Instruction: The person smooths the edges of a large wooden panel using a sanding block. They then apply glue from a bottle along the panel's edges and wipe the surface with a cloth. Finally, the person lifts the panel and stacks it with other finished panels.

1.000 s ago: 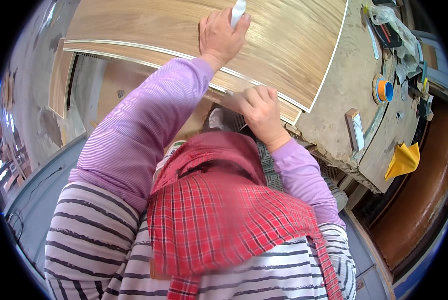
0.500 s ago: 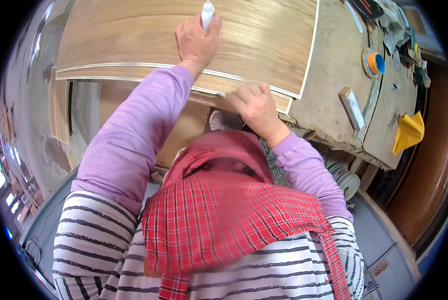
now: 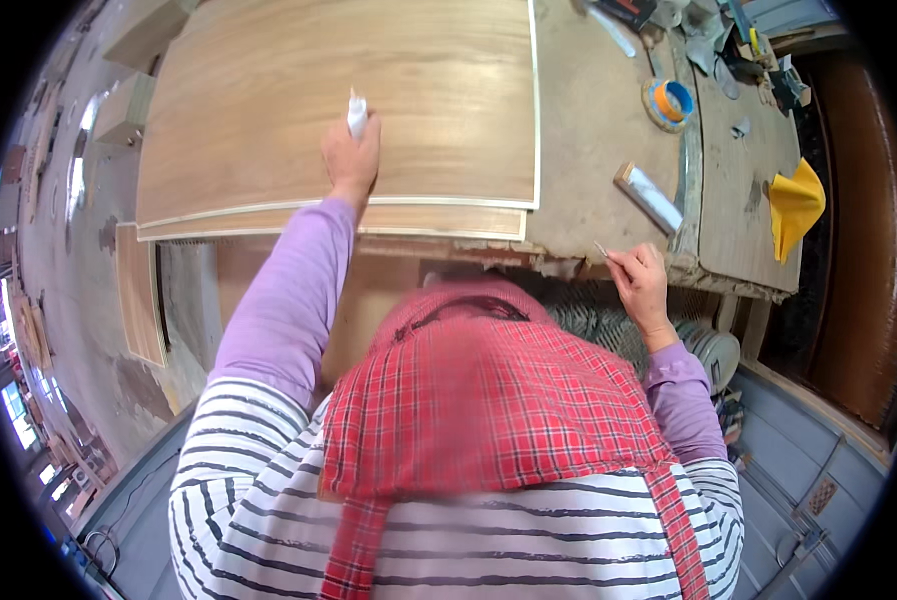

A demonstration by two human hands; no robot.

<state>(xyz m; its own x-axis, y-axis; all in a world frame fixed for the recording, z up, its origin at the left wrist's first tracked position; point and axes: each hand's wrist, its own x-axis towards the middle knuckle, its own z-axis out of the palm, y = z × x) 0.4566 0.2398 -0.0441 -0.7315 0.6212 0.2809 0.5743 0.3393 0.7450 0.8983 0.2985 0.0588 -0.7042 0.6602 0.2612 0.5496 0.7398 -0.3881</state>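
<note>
My left hand (image 3: 352, 160) is closed around a small white squeeze bottle (image 3: 357, 117), its pointed nozzle up, over a wood-grain panel (image 3: 449, 150) with pale edges. Beneath that panel's near edge, another wood-grain panel (image 3: 449, 223) sticks out a little. My right hand (image 3: 643, 285) is at the bench's near edge, right of the panels and apart from them. Its thumb and fingers pinch a small thin light piece (image 3: 601, 249), too small to name.
On the bench (image 3: 589, 130) to the right lie a wooden block with a pale face (image 3: 651, 198), an orange and blue tape roll (image 3: 671, 103) and a yellow cloth (image 3: 796, 208). Clutter (image 3: 724, 45) sits at the far right. Another panel (image 3: 141, 295) stands low at the left.
My right hand has left the panel's near edge and moved right, now pinching a thin piece. My left hand still holds the bottle over the panel. The view has shifted.
</note>
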